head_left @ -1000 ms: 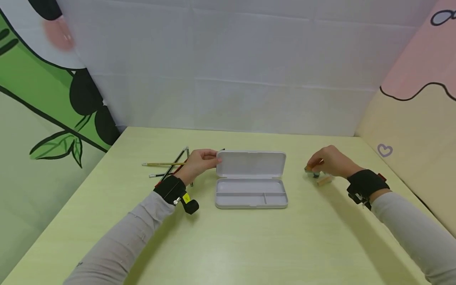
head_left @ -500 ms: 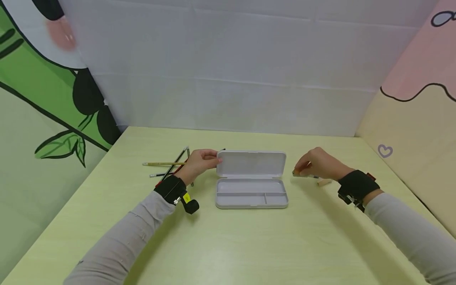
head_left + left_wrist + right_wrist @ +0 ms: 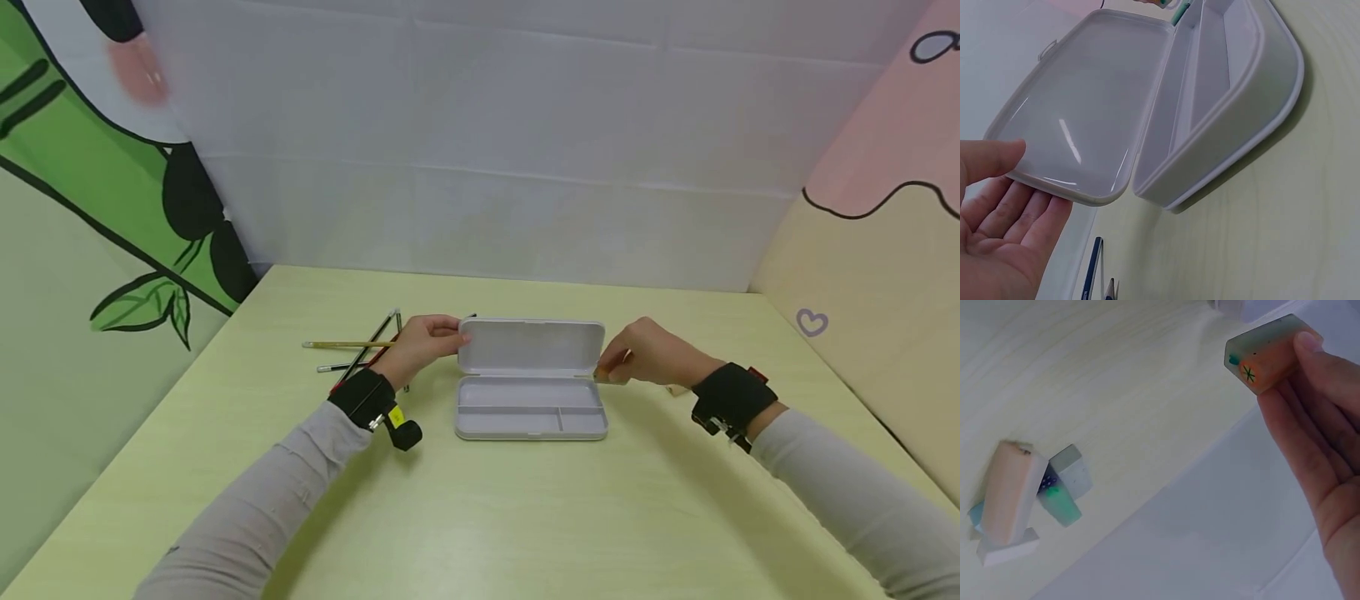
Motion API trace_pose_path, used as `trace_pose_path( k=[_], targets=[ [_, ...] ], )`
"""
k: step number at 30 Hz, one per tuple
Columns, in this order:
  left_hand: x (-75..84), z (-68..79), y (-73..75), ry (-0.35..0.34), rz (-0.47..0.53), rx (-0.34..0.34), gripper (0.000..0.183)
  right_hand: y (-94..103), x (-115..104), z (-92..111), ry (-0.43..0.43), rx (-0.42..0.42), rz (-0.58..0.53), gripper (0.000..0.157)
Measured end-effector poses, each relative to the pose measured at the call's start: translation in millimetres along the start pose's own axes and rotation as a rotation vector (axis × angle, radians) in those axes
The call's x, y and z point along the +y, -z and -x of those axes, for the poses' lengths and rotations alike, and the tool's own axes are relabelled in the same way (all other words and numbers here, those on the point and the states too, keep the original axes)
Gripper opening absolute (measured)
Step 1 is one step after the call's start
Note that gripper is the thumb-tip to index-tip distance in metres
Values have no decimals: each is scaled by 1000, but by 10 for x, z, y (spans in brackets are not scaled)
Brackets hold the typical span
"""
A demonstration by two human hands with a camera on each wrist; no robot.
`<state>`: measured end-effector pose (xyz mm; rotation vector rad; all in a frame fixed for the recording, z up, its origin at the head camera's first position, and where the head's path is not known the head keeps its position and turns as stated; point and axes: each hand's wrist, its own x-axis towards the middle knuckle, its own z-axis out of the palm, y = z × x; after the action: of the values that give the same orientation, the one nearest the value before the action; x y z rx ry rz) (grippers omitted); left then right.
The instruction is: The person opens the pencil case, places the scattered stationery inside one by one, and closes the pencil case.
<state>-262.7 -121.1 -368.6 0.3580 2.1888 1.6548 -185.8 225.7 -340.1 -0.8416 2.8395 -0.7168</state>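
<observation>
A white pencil case (image 3: 506, 392) lies with its lid raised, showing a long compartment and two shorter ones. My left hand (image 3: 423, 346) holds the lid (image 3: 1094, 94) at its left edge, thumb on the inner face and fingers behind. At the case's right side, level with the hinge, is my right hand (image 3: 651, 350). It pinches a translucent green-and-orange eraser (image 3: 1269, 353) with a small fruit print, thumb on one side and fingers on the other.
Several pencils, among them a yellow one (image 3: 345, 345), lie crossed behind the left wrist. Right of the case is a cluster of small blocks like erasers: a peach one (image 3: 1009, 490), a green one (image 3: 1063, 505) and a grey one (image 3: 1074, 470). A pale curtain (image 3: 487, 167) backs the table.
My right hand has lifted the eraser from the cluster at the right and carried it left to the side of the pencil case. My left hand stays on the lid.
</observation>
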Motion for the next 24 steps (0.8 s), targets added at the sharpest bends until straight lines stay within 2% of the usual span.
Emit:
trace_pose_path(
  k=[12,18,24],
  targets=[
    [6,17,-3,-25,21,0,38,-117,-225,-191,54,-27,-4,16],
    [21,17,4,-49,17,6,39,-178,-316,-284,125,-23,31,14],
    [22,-6,5,-37,38,10,39,-243,-398,-376,163,-22,29,14]
  ],
)
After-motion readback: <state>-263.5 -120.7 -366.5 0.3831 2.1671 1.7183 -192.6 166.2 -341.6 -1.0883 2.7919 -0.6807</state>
